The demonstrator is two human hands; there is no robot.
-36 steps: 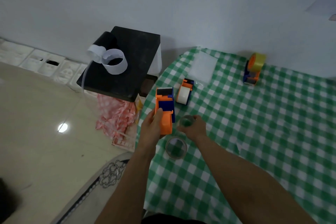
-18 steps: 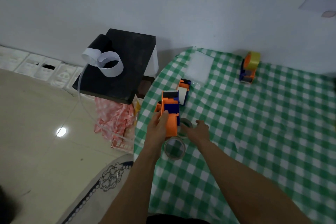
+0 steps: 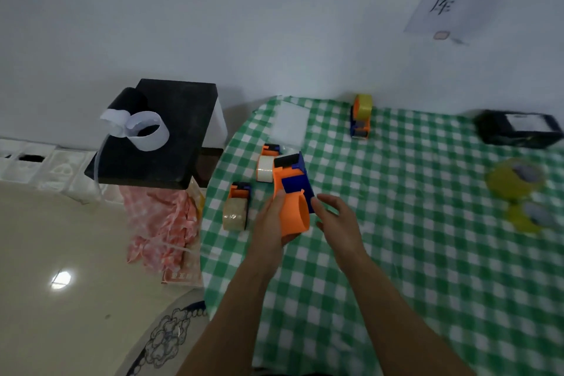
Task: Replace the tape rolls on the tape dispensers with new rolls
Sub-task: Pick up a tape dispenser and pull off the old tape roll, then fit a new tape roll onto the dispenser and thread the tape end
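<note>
- Four tape dispensers are showing in the head view, all on or over the green-checked counter.
- The left grip is curling its fingers and thumb round the orange-and-blue dispenser, holding it over the near-left part of the counter with the cutter end pointing far.
- That dispenser's orange hub is looking bare, so I am judging that its old roll is off and no new roll is on it yet.
- The right grip is hovering just right of the held dispenser with fingers relaxed and spread, holding nothing. I cannot tell whether its fingertips are touching the blue side.
- A dispenser with a tan roll is lying on the counter just left of the left grip.
- A dispenser with a white roll is lying just beyond the held one.
- A dispenser with a yellow roll is standing far off, near the wall.
- I cannot tell whether those three rolls are new or old.
- Two blurred yellow rolls are lying well apart to the right, likely fresh stock waiting.
- As I am judging it, at least this one dispenser is waiting for a new roll, so the task is partway through at most.
- A black box is sitting at the far right of the counter.
</note>
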